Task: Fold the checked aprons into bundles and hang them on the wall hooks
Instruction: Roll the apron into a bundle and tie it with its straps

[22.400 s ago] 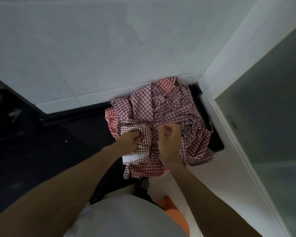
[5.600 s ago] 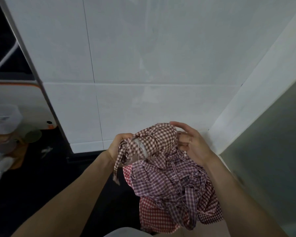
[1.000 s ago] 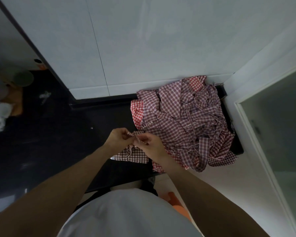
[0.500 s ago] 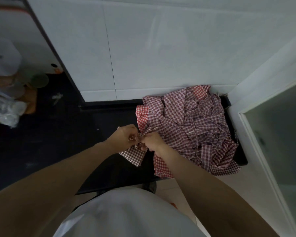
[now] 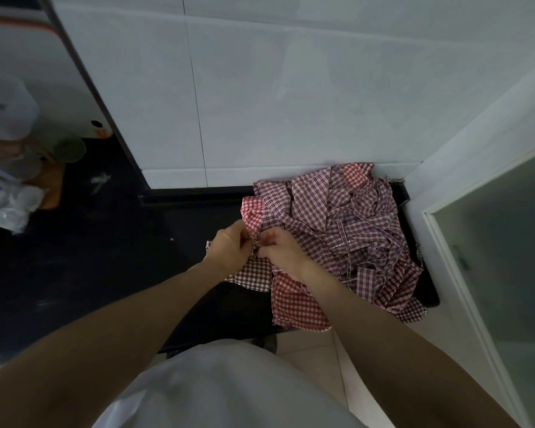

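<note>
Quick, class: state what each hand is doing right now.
Left hand: pinching the brown checked apron.
Right hand: pinching the same apron.

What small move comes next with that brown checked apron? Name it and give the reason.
Probably pull the tie snug. Both hands, left hand and right hand, pinch something small together atop the small brown-and-white checked apron bundle on the dark countertop, beside the heap of red and purple checked aprons. No wall hooks are in view, so hanging seems premature.
</note>
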The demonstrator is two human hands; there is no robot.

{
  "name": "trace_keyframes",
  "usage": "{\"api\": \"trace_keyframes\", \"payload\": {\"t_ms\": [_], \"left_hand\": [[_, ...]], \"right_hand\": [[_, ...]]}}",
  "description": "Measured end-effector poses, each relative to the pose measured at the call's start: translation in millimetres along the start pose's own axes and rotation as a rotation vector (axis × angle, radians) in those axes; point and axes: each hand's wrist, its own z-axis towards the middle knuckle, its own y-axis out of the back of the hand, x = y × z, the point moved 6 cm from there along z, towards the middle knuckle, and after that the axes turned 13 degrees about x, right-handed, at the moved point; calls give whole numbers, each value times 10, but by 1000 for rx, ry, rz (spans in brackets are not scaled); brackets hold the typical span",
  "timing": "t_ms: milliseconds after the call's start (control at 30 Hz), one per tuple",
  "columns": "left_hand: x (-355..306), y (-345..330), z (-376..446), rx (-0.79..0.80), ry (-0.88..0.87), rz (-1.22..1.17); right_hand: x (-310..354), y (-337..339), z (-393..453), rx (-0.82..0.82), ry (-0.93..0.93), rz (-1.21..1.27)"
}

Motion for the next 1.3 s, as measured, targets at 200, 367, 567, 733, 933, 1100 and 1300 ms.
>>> {"api": "trace_keyframes", "payload": {"t_ms": [200,367,567,733,933,1100,1300], "left_hand": [[168,-110,65,290,338,-321],[296,-183,-43,281,424,-436],[295,-209,-84,220,383,-373],[302,-233,-97,183,330,-314],[311,-196,-161,102,233,-276],[599,-113,-314,-17,277,-212],[777,-68,-444,-74,305,-306]], "right_hand": [[-186,-67,-48,-113,109,-223],[-213,-161,-138,-238,228,-273],[-268,-210,-144,-248,173,-269],[-369,-200,-52,-8,48,-350],[-452,-111,-72,40,34,-246],[-642,-22,-69,-11,-92,-160],[-866,-53,-89,-34,-180,253]]}}
